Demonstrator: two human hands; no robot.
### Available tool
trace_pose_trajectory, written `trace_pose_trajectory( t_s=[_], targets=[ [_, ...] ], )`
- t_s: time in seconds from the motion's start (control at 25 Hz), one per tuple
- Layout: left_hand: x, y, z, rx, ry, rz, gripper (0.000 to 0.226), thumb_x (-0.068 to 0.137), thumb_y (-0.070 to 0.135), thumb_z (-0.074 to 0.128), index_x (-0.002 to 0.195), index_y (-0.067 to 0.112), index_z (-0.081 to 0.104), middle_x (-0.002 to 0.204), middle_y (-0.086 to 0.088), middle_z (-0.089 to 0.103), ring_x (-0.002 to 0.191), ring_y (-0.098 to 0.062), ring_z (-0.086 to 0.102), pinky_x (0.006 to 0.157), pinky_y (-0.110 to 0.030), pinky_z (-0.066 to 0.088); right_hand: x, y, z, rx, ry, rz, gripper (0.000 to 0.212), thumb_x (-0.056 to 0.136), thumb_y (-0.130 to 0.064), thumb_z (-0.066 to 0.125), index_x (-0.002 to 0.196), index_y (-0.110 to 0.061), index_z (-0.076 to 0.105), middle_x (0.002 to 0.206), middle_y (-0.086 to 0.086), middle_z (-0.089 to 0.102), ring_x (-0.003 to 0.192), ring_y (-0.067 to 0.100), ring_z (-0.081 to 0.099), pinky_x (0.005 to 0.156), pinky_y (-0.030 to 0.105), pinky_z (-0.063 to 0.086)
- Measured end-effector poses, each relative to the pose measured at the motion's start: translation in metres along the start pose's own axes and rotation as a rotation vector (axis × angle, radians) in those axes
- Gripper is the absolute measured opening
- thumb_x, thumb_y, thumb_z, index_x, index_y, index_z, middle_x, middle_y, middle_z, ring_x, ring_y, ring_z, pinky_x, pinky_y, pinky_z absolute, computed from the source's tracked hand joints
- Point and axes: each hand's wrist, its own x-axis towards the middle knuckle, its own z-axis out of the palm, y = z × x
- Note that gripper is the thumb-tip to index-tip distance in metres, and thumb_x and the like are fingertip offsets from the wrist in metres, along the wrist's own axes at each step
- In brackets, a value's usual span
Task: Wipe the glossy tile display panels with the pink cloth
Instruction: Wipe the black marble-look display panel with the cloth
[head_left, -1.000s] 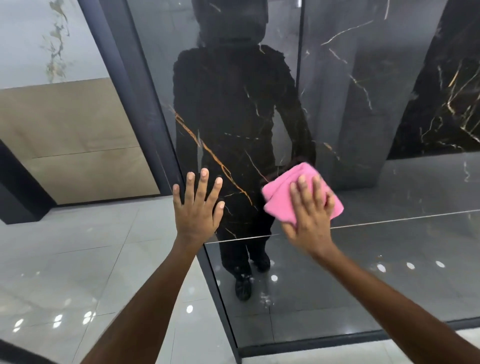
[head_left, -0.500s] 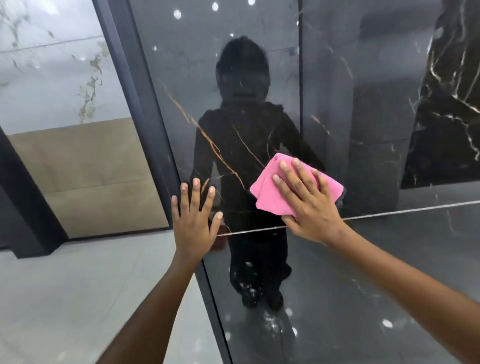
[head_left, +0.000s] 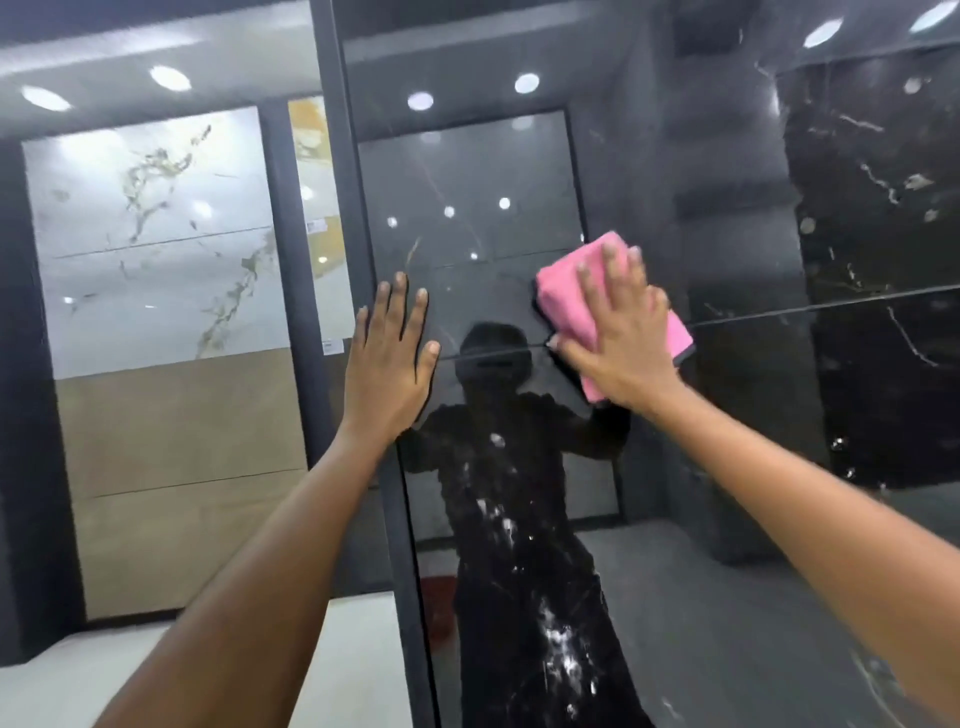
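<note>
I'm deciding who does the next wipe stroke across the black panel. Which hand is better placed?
Right hand: it presses the pink cloth flat on the black panel. The left hand rests bare on it.

No text is readable (small wall tags (head_left: 329, 347) blur).

Dim, motion-blurred frame. Ceiling spotlights (head_left: 170, 78) glare at the top and mirror off the dark glossy panel (head_left: 753, 415). Edges bend.

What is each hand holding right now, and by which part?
The right hand presses flat on the middle of the folded pink cloth, pinning it to the dark glossy panel. The left hand holds nothing; its palm rests on the panel's left edge.
</note>
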Motion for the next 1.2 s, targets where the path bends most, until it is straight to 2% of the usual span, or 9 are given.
trace_pose_trajectory(
  t_s=[0.2, 0.28, 0.4, 0.44, 0.52, 0.64, 0.72, 0.92, 1.2],
  targets=[
    [-0.033, -0.013, 0.000, -0.030, -0.034, 0.130, 0.062, 0.099, 0.046, 0.011, 0.155, 0.021, 0.010, 0.163, 0.001, -0.002, 0.151, -0.018, -0.001, 0.119, -0.028, -0.008, -0.146, -0.005, 0.032, -0.182, -0.215, -0.728, 0.089, 0.077, -0.047, 0.044, 0.156, -0.021, 0.012, 0.163, 0.007, -0.001, 0.149, 0.031, 0.004, 0.113, 0.051, 0.015],
    [-0.029, -0.024, -0.006, -0.024, -0.012, 0.200, 0.062, 0.099, 0.047, 0.015, 0.155, 0.022, 0.020, 0.164, 0.000, 0.010, 0.151, -0.020, 0.009, 0.120, -0.034, 0.006, -0.109, 0.017, 0.017, -0.137, -0.106, -0.519, 0.086, 0.079, -0.043, 0.045, 0.155, -0.022, 0.010, 0.163, 0.003, -0.005, 0.148, 0.028, 0.002, 0.110, 0.055, 0.022],
    [-0.004, -0.034, -0.019, 0.007, 0.061, 0.319, 0.051, 0.100, 0.038, 0.032, 0.140, 0.013, 0.050, 0.148, -0.012, 0.043, 0.138, -0.033, 0.038, 0.114, -0.040, 0.022, -0.017, 0.018, -0.019, 0.057, -0.083, 0.229, 0.080, 0.090, -0.041, 0.051, 0.155, -0.017, 0.010, 0.162, 0.008, -0.004, 0.148, 0.034, -0.003, 0.110, 0.059, 0.024],
    [0.003, -0.035, -0.019, 0.016, 0.057, 0.329, 0.052, 0.100, 0.038, 0.030, 0.142, 0.013, 0.048, 0.150, -0.011, 0.041, 0.140, -0.033, 0.034, 0.115, -0.040, 0.019, -0.009, 0.007, -0.017, 0.074, -0.091, 0.261, 0.085, 0.087, -0.051, 0.047, 0.155, -0.015, 0.010, 0.162, 0.008, -0.004, 0.148, 0.035, -0.004, 0.111, 0.058, 0.023],
    [0.005, -0.034, -0.012, 0.015, 0.046, 0.298, 0.056, 0.101, 0.040, 0.022, 0.152, 0.019, 0.031, 0.161, -0.006, 0.024, 0.148, -0.028, 0.020, 0.119, -0.039, 0.009, -0.037, -0.026, 0.011, 0.055, -0.104, -0.054, 0.095, 0.077, -0.062, 0.038, 0.156, -0.015, 0.013, 0.161, 0.005, -0.005, 0.148, 0.033, -0.004, 0.112, 0.060, 0.017],
    [-0.002, -0.033, 0.003, -0.018, 0.085, 0.268, 0.054, 0.102, 0.038, 0.021, 0.154, 0.022, 0.025, 0.162, 0.001, 0.014, 0.150, -0.025, 0.015, 0.119, -0.034, 0.001, -0.132, -0.055, 0.042, -0.133, -0.299, -0.832, 0.092, 0.074, -0.053, 0.043, 0.155, -0.022, 0.013, 0.162, 0.004, 0.002, 0.149, 0.027, -0.002, 0.115, 0.052, 0.007],
    [-0.002, -0.035, 0.003, -0.047, 0.093, 0.267, 0.053, 0.103, 0.038, 0.022, 0.154, 0.023, 0.026, 0.161, 0.003, 0.012, 0.150, -0.024, 0.015, 0.119, -0.030, -0.003, -0.122, -0.038, 0.037, -0.246, -0.291, -0.988, 0.093, 0.076, -0.056, 0.041, 0.156, -0.023, 0.007, 0.162, 0.003, 0.000, 0.149, 0.023, -0.004, 0.117, 0.047, 0.007],
    [-0.001, -0.038, 0.010, -0.145, 0.156, 0.271, 0.050, 0.103, 0.034, 0.026, 0.152, 0.025, 0.027, 0.159, 0.008, 0.012, 0.149, -0.021, 0.017, 0.118, -0.025, -0.005, 0.005, -0.064, 0.002, 0.081, -0.151, -0.039, 0.097, 0.071, -0.061, 0.025, 0.154, -0.020, 0.001, 0.161, 0.003, -0.009, 0.149, 0.024, -0.009, 0.119, 0.052, 0.008],
    [-0.001, -0.037, 0.006, -0.174, 0.111, 0.259, 0.052, 0.103, 0.036, 0.020, 0.151, 0.022, 0.033, 0.161, 0.002, 0.020, 0.149, -0.025, 0.017, 0.119, -0.035, 0.005, -0.119, -0.090, 0.048, -0.152, -0.370, -1.242, 0.080, 0.079, -0.044, 0.060, 0.150, -0.021, 0.032, 0.159, 0.002, 0.024, 0.147, 0.019, 0.013, 0.118, 0.045, 0.011]
  ],
)
